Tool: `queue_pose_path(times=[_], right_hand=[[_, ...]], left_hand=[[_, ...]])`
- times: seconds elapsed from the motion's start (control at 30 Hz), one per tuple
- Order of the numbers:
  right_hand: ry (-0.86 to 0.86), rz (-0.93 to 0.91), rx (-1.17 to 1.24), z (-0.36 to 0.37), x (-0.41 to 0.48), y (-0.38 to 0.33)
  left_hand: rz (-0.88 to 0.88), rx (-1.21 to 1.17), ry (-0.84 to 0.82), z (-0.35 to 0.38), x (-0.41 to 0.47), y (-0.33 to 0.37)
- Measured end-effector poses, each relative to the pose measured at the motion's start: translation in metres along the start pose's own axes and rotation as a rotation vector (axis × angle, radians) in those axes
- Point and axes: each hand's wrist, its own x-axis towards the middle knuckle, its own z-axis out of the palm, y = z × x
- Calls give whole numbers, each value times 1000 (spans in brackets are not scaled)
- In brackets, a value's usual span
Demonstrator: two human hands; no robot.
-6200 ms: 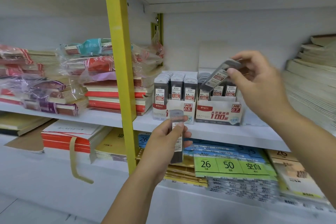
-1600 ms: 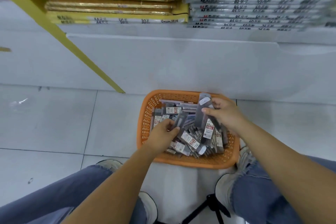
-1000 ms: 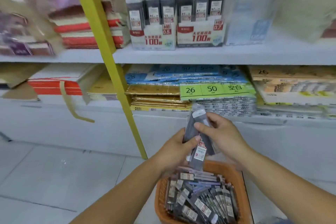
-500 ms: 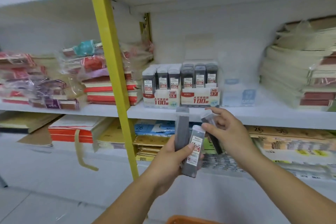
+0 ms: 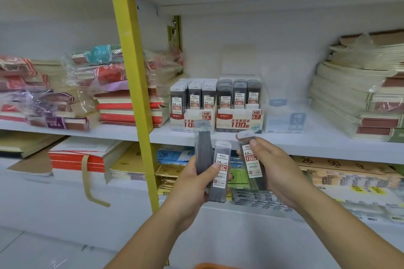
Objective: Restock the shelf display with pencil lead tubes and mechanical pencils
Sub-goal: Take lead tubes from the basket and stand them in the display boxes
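Note:
My left hand (image 5: 193, 183) grips two grey pencil lead tubes: a taller one (image 5: 203, 146) turned back side out and a labelled 0.5 one (image 5: 220, 172) under my thumb. My right hand (image 5: 277, 170) holds a third labelled lead tube (image 5: 251, 159), thumb on its top. Both hands are in front of the white shelf (image 5: 306, 144), just below two display boxes: the HB 0.5 box (image 5: 192, 119) on the left and the HB 0.7 box (image 5: 239, 119) on the right, both packed with upright tubes.
A yellow upright post (image 5: 131, 76) stands left of the boxes. Wrapped notebook stacks (image 5: 83, 87) lie to the left, and a paper stack (image 5: 358, 94) lies to the right. A pale blue empty display box (image 5: 286, 120) sits beside the 0.7 box. An orange basket rim (image 5: 209, 266) shows at bottom.
I rose from the orange basket on the floor with lead tubes in both hands. In the last half second both hands held steady before the shelf, and the right tube's label turned to face me.

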Motion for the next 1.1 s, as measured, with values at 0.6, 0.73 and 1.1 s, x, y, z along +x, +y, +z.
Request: queue_pose_path(times=[0.6, 0.73, 1.1], right_hand=[[177, -208, -51, 5, 15, -34], [167, -435, -233, 24, 38, -88], [138, -656, -930, 78, 112, -116]], left_hand=[[114, -73, 34, 2, 18, 24], [164, -111, 94, -23, 28, 36], [197, -136, 211, -74, 41, 49]])
